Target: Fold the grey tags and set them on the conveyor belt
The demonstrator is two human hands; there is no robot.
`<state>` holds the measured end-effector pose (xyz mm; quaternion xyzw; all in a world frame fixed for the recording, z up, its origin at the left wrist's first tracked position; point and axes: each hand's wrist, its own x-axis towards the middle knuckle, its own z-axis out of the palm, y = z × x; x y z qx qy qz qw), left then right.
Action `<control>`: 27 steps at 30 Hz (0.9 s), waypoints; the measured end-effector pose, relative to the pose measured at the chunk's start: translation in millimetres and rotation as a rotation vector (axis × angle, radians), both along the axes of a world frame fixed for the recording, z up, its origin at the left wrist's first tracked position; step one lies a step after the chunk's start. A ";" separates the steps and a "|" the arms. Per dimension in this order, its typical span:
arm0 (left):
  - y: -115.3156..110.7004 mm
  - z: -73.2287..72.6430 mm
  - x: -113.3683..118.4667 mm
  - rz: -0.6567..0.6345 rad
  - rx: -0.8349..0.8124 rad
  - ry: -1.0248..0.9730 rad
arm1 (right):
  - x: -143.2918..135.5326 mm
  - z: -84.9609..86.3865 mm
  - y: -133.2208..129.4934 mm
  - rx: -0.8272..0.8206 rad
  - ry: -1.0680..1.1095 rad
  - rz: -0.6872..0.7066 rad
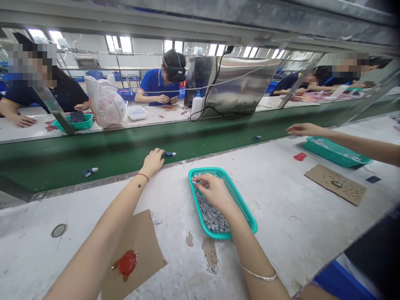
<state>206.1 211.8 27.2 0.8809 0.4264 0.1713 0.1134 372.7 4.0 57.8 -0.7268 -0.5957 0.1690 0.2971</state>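
My left hand (153, 161) reaches over the edge of the green conveyor belt, fingers apart, its tips right beside a small dark blue piece with a white end (170, 154). Whether they touch it I cannot tell. Over the far end of a teal plastic basket (254, 227) is my right hand (215, 191), thumb and forefinger pinched on what looks like a small grey piece (194, 179). Many flat grey pieces (215, 218) lie in the basket. Between my arms, a cardboard sheet (150, 246) carries a red round cap (127, 262) in a wet, glossy patch.
Similar blue-and-white pieces (90, 171) lie on the green belt (125, 154). A metal bottle cap (58, 230) sits at left. At right a co-worker's hand (304, 129) reaches past another teal basket (337, 156) and cardboard (346, 187). Co-workers, a fan (109, 106) and a white bottle (196, 106) are across the belt.
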 end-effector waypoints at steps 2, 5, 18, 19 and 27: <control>0.1 -2.4 14.0 -0.021 -0.045 -0.052 | -0.1 -0.1 -0.2 0.007 0.076 0.010; 1.8 -6.2 23.2 -0.004 -0.138 -0.159 | 0.9 -1.3 -0.1 0.001 0.165 0.011; -26.7 10.8 -25.6 0.212 -0.841 -1.135 | 3.0 -0.8 -1.0 -0.071 0.373 -0.064; -36.6 13.8 -36.7 0.204 -0.896 -1.185 | 3.0 -1.2 -0.6 -0.074 0.378 -0.072; -134.6 18.9 -136.8 0.248 -1.187 -1.314 | -3.1 3.7 0.1 -0.067 0.383 -0.104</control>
